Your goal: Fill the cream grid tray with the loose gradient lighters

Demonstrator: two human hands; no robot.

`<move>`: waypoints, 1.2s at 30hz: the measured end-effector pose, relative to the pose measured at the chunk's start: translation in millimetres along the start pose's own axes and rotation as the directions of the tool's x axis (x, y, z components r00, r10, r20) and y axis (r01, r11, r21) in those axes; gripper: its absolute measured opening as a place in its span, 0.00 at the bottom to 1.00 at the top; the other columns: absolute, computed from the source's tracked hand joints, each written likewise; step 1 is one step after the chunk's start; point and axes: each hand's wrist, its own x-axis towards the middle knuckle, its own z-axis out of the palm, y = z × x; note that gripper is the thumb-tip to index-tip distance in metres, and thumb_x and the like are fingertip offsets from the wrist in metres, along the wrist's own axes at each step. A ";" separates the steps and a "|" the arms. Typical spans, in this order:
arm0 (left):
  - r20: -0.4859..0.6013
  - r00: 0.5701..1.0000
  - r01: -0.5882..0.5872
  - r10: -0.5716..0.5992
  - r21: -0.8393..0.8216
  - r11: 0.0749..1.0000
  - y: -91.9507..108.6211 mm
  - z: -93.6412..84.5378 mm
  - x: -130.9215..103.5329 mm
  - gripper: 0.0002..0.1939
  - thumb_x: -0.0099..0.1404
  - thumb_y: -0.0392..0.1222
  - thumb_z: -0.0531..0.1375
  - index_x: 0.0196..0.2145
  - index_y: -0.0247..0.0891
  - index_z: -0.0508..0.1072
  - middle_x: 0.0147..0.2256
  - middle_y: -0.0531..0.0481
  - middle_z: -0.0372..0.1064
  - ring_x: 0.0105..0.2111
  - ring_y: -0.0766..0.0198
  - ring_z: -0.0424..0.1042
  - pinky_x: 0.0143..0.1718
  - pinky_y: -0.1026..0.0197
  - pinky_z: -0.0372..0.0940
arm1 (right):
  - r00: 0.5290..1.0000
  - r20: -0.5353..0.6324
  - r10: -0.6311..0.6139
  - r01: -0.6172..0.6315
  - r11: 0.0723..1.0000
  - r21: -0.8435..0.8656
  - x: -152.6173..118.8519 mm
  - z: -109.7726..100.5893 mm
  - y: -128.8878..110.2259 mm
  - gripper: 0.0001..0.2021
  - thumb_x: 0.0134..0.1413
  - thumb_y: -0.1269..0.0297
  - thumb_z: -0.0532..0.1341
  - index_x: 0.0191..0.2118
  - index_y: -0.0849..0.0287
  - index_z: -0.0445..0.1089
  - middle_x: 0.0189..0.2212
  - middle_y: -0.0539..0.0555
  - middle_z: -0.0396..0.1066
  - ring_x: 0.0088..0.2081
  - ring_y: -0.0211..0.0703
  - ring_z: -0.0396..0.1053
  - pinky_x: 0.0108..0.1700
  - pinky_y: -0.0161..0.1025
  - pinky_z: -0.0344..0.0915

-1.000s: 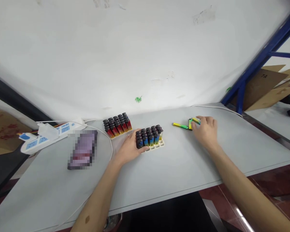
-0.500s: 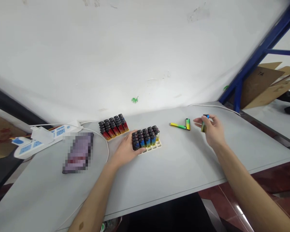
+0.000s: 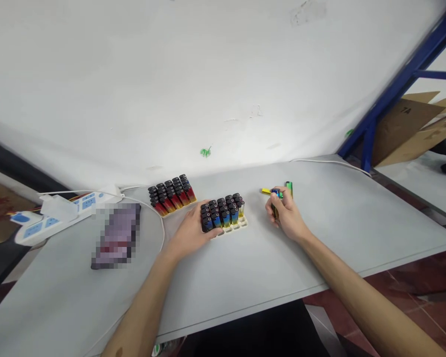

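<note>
My left hand (image 3: 192, 232) grips the left end of a cream rack (image 3: 241, 222) that holds upright blue-and-yellow lighters (image 3: 225, 217) with black tops. Some slots along its front edge hold nothing. Between the fingers of my right hand (image 3: 285, 214) is a blue lighter (image 3: 276, 194), held upright to the right of the rack. Just behind that hand lie a yellow lighter (image 3: 265, 191) and a green lighter (image 3: 289, 188), both partly hidden by it. Behind and left of my left hand stands a second rack (image 3: 170, 213) of red-and-yellow lighters (image 3: 175, 197).
On the left of the grey table (image 3: 223, 282) are a power strip (image 3: 61, 218) with plugs, a white cable (image 3: 162, 233) and a pixelated purple object (image 3: 115, 235). A blue metal frame (image 3: 386, 94) and cardboard boxes (image 3: 409, 124) are at the right.
My right hand has moved left with the blue lighter, towards the rack, and now partly covers the loose lighters. My left hand stays on the rack. The view has shifted slightly.
</note>
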 end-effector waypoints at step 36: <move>-0.018 1.000 -0.017 0.017 0.009 1.000 -4.6 2.0 2.1 0.36 0.57 0.50 0.67 0.59 0.43 0.58 0.55 0.44 0.67 0.56 0.50 0.67 0.56 0.48 0.63 | 0.987 -0.050 0.153 -0.148 0.985 0.085 3.7 -3.5 8.7 0.27 0.60 0.43 0.50 0.16 0.54 0.53 0.12 0.44 0.42 0.16 0.33 0.37 0.19 0.35 0.38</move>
